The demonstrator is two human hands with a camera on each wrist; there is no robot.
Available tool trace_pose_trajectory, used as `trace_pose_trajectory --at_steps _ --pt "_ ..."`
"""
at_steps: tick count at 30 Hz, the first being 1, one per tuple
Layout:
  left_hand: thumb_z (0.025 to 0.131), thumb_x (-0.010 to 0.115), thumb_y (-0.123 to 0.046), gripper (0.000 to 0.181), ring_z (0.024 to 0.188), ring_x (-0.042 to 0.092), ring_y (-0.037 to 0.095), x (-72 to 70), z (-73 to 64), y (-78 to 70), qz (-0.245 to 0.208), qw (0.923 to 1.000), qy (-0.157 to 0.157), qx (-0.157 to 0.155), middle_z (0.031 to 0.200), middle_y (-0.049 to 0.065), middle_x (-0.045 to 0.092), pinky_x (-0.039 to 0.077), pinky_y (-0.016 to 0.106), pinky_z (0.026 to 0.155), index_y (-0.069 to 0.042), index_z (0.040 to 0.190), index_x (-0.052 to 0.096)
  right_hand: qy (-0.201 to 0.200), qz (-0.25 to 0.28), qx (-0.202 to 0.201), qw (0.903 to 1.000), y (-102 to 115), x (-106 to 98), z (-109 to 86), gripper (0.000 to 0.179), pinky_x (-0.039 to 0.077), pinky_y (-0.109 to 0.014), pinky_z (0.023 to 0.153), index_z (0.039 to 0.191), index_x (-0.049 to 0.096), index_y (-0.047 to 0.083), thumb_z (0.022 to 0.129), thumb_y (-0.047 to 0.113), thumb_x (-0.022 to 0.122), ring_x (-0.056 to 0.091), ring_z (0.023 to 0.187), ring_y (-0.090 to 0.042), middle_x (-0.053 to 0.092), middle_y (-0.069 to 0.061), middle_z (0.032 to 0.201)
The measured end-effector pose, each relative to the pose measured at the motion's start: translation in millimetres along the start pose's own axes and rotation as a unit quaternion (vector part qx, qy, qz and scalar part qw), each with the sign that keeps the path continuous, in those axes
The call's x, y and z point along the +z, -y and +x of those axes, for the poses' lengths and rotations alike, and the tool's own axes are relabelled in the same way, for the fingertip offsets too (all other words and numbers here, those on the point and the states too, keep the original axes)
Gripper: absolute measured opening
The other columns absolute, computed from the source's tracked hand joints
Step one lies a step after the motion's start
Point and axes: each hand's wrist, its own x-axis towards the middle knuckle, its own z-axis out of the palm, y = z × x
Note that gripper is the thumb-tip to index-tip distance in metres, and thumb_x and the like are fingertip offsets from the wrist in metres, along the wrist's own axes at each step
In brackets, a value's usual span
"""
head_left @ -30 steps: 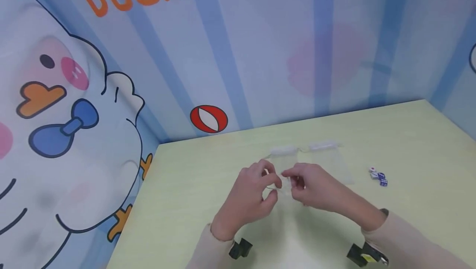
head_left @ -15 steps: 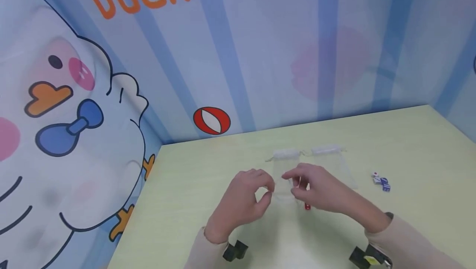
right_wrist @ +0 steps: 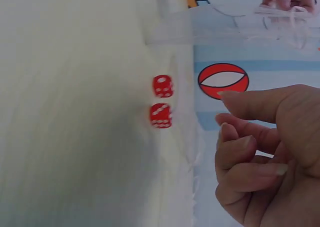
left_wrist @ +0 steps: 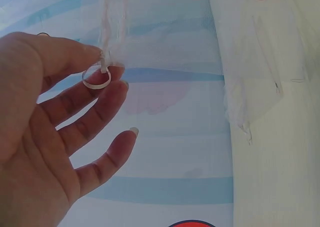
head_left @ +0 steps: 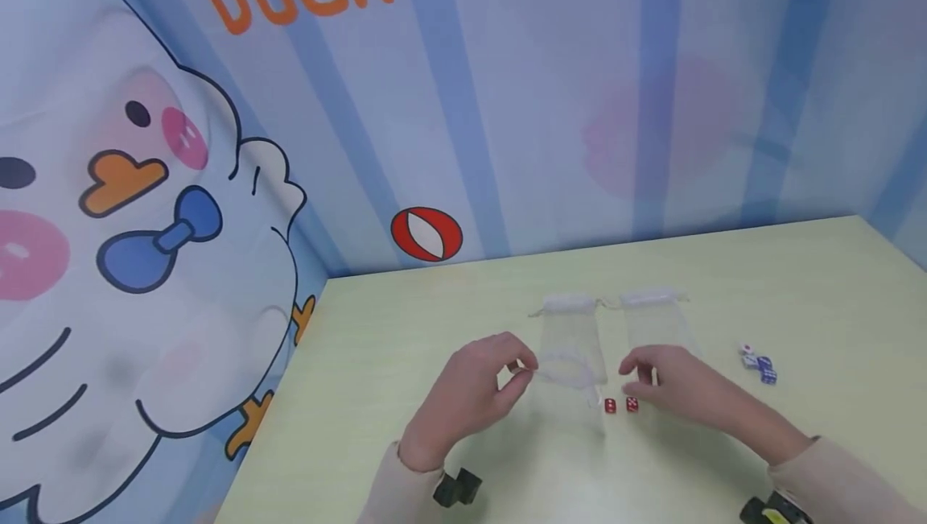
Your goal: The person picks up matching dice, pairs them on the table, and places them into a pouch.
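My left hand (head_left: 474, 395) pinches the drawstring (left_wrist: 104, 62) of a sheer white drawstring pouch (head_left: 568, 407) between thumb and index finger. The pouch hangs down to the right of that hand, and a small loop of the string shows below the fingertips in the left wrist view. My right hand (head_left: 677, 379) holds nothing; its thumb and index finger are apart and the other fingers loosely bent. Close by it, two red dice, a left one (head_left: 611, 405) and a right one (head_left: 632, 404), sit side by side on the table.
Two more sheer pouches, a left one (head_left: 568, 304) and a right one (head_left: 652, 297), lie flat behind the hands. A cluster of blue and white dice (head_left: 760, 365) is on the right. The table (head_left: 811, 266) meets a printed backdrop (head_left: 543, 105).
My right hand has drawn away rightward from the pouch mouth. Both red dice now show on the table, where one showed half a second ago. The left hand has pulled the string leftward.
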Motion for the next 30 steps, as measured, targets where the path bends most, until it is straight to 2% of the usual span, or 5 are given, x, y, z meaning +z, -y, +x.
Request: trace_pose_trajectory --at_steps 4,11,18,24,30 --pt "0.093 0.066 -0.008 0.009 0.083 0.060 0.007 -0.9 -0.4 -1.7 -0.004 1.0000 0.006 -0.005 0.095 -0.006 0.068 0.049 0.018 0.077 -0.014 0.098 0.070 0.031 -0.044 0.019 0.9984 -17.0 11.6 -3.4 0.017 0.040 -0.027 0.055 0.098 0.070 0.006 0.085 0.015 0.077 0.047 0.061 -0.013 0.053 0.003 0.071" --pt "0.092 0.066 -0.008 0.008 0.083 0.060 0.007 -1.0 0.8 -2.6 0.000 1.0000 0.004 -0.002 0.094 -0.006 0.068 0.048 0.018 0.077 -0.014 0.097 0.069 0.007 -0.043 0.002 0.9990 -23.5 18.8 -4.9 0.007 0.039 -0.026 0.054 0.085 0.068 0.013 0.084 0.008 0.074 0.045 0.060 -0.012 0.052 0.004 0.069" --pt "0.093 0.065 -0.008 0.008 0.082 0.060 0.006 1.1 0.2 -1.2 -0.003 1.0000 0.007 -0.005 0.094 -0.006 0.068 0.048 0.018 0.076 -0.014 0.097 0.069 -0.005 -0.043 0.023 0.9988 -25.0 22.3 -1.7 0.017 0.041 -0.027 0.054 0.095 0.065 0.006 0.083 0.009 0.076 0.047 0.060 -0.014 0.052 0.001 0.071" --pt "0.092 0.065 -0.007 0.009 0.082 0.060 0.006 -0.5 -0.1 -2.1 -0.002 1.0000 0.006 0.001 0.094 -0.006 0.068 0.048 0.017 0.076 -0.014 0.096 0.069 0.000 -0.045 0.014 0.9989 -27.9 23.2 2.5 0.006 0.040 -0.027 0.056 0.083 0.069 0.011 0.083 0.011 0.075 0.047 0.062 -0.013 0.055 0.004 0.069" --pt "0.093 0.065 -0.007 0.009 0.082 0.060 0.007 0.4 1.1 -2.5 -0.005 1.0000 0.006 0.003 0.095 -0.005 0.068 0.047 0.016 0.076 -0.014 0.096 0.069 -0.017 -0.041 -0.001 0.9990 -17.4 9.6 2.2 0.005 0.040 -0.026 0.054 0.084 0.073 0.012 0.087 0.016 0.075 0.048 0.062 -0.012 0.057 0.006 0.070"
